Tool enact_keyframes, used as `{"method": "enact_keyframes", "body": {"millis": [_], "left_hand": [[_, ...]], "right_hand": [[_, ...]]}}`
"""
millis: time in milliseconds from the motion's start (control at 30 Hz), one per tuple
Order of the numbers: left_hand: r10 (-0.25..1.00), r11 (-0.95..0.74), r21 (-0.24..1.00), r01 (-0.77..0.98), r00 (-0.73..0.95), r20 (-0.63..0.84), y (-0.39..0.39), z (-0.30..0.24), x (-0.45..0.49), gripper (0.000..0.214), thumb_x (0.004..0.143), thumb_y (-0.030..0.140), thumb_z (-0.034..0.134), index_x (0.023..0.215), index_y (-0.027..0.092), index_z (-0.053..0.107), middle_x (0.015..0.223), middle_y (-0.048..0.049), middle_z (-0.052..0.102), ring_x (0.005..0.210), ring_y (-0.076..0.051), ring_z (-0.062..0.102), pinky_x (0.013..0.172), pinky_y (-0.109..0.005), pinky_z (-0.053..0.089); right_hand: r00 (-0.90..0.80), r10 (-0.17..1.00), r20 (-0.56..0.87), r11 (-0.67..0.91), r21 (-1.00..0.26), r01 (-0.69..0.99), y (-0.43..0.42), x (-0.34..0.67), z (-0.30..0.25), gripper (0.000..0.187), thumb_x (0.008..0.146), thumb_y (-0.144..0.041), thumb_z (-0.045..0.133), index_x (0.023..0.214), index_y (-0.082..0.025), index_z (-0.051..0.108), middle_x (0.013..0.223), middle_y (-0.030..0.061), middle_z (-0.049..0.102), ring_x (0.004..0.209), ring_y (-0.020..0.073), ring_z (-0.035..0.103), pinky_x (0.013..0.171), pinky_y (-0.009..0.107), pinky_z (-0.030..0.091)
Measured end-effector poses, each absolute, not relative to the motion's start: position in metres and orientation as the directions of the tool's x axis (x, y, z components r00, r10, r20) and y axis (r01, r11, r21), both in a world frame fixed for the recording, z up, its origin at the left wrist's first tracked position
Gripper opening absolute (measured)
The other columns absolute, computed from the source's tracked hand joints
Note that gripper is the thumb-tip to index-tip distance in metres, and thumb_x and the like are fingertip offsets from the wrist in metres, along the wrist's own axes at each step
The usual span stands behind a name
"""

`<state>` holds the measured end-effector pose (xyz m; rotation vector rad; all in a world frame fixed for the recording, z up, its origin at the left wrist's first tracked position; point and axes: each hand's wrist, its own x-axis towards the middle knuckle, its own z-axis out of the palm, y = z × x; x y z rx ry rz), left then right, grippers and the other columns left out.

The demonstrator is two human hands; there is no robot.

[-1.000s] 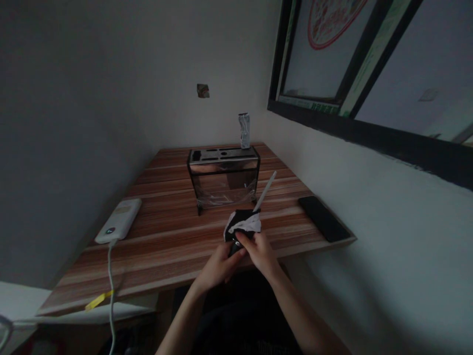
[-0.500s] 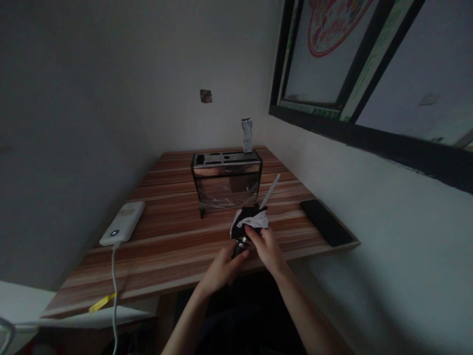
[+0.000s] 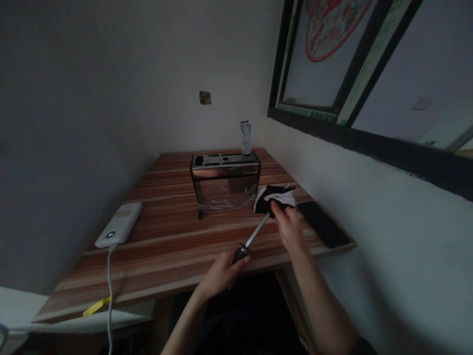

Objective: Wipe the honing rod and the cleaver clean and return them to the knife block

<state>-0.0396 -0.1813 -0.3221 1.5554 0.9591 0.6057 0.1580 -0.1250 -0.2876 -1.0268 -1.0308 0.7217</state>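
Table (image 3: 166,246) bears metal rack (image 3: 224,185), power bank (image 3: 118,225), perhaps a phone (image 3: 323,223).

Dim, flat light here, everything greyish. The wooden table (image 3: 166,246) fills a corner, its brown planks striped crosswise. Left of the table rises a plain grey wall (image 3: 74,123). Behind the table, the back wall (image 3: 221,59) carries a small dark patch (image 3: 205,97). Right of the table and above it, a black-framed window (image 3: 332,129) shows a red circular emblem (image 3: 332,24).

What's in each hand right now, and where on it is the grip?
The left hand grips a slim metal rod by its dark handle; the right hand pinches a black-and-white cloth around the rod's far end.
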Motion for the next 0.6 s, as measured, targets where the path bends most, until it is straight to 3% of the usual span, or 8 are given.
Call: {"method": "enact_keyframes", "body": {"millis": [267,600], "left_hand": [[0.824,-0.042,0.949,0.312,0.548,-0.144,-0.182,-0.320,-0.040,0.027,0.088,0.044,0.047,0.088,0.017,0.049,0.057,0.0093,0.035,0.041,-0.006,0.033,0.036,-0.016,0.027],[0.816,-0.049,0.948,0.314,0.560,-0.144,-0.182,-0.324,-0.042,0.028,0.087,0.046,0.048,0.085,0.018,0.047,0.060,0.0083,0.036,0.043,-0.006,0.035,0.036,-0.016,0.028]], "right_hand": [[0.416,0.813,0.408,0.471,-0.880,-0.059,-0.116,0.184,-0.272,0.033,0.075,-0.049,0.067,0.092,-0.020,0.067,0.091,0.0036,0.071,0.092,0.0223,0.064,0.083,0.038,0.051],[0.466,0.822,0.327,0.494,-0.818,-0.297,-0.119,0.183,-0.255,0.031,0.066,-0.044,0.077,0.085,-0.021,0.066,0.091,0.0012,0.070,0.088,0.0202,0.065,0.080,0.039,0.055]]}}
